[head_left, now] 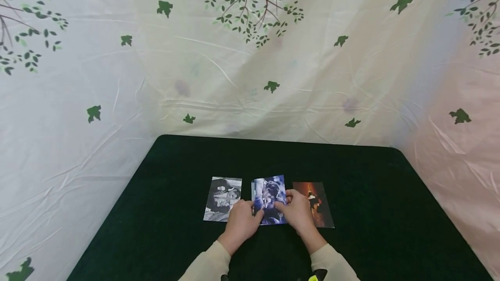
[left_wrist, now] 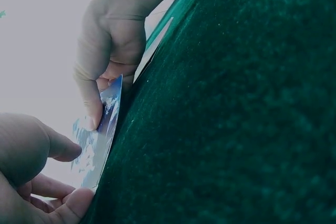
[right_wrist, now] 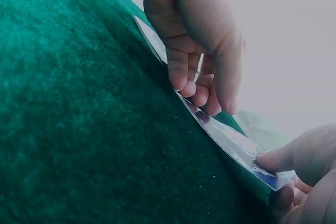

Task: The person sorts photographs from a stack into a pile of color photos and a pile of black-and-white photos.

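Observation:
A blue-and-white photo print [head_left: 270,192] lies in the middle of the row on the dark green cloth. Another print peeks out along its left side in the head view. My right hand [head_left: 298,211] pinches the photo's right edge, thumb on the picture and fingers at the edge. My left hand [head_left: 243,222] is at the opposite edge, fingertips touching it; its thumb [right_wrist: 228,98] stands apart from the index finger, over the photo. In the right wrist view the photo [right_wrist: 236,145] looks slightly bowed, its near edge just above the cloth.
A black-and-white photo [head_left: 218,198] lies to the left, partly behind my left hand. An orange-brown photo [head_left: 322,203] lies to the right, partly covered by my right hand. The dark green table [head_left: 156,229] has rounded far corners, with a leaf-patterned curtain [head_left: 234,68] around it.

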The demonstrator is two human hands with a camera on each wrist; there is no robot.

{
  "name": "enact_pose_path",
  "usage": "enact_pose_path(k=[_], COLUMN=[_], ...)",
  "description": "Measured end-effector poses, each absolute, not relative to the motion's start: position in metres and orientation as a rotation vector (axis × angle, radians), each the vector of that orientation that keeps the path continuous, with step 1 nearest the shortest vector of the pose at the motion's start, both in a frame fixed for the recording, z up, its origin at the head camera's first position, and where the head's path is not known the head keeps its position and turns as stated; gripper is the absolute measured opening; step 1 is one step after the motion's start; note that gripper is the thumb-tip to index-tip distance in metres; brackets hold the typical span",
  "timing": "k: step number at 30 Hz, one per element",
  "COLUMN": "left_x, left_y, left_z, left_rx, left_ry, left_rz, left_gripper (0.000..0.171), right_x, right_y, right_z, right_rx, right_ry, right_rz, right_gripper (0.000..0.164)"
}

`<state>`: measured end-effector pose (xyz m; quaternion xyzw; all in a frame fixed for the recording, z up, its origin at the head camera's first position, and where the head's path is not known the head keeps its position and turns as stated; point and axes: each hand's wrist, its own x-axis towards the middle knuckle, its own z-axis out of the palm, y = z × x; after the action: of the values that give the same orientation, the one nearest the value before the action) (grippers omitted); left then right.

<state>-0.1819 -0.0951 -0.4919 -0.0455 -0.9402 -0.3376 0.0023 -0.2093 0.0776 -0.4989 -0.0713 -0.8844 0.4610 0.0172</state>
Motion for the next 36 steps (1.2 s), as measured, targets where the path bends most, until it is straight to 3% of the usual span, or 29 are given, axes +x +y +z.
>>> enact_pose_path(k=[9, 17, 36], left_x=[-0.1814, -0.1828, -0.1882], left_y=[-0.0953, -0.0962, -0.0994], left_z=[-0.4912, -0.4912, -0.4917], left_rx=[-0.143, -0.134, -0.092], left_ry=[-2.940, -2.929, -2.882], left_rz=[-1.059, -1.078, -1.146], left_gripper=[0.042, 0.038, 0.027], right_x=[-0.2091, -0.2082, -0.2092], right_y=[0.0739, 0.0727, 0.0748], right_z=[-0.4980, -0.4966, -0.4958], right_rx=[-0.159, -0.156, -0.133], right_ry=[-2.795, -2.767, -2.574], right_rz=[1.119, 1.094, 1.189], right_gripper=[0.044, 0.060, 0.024])
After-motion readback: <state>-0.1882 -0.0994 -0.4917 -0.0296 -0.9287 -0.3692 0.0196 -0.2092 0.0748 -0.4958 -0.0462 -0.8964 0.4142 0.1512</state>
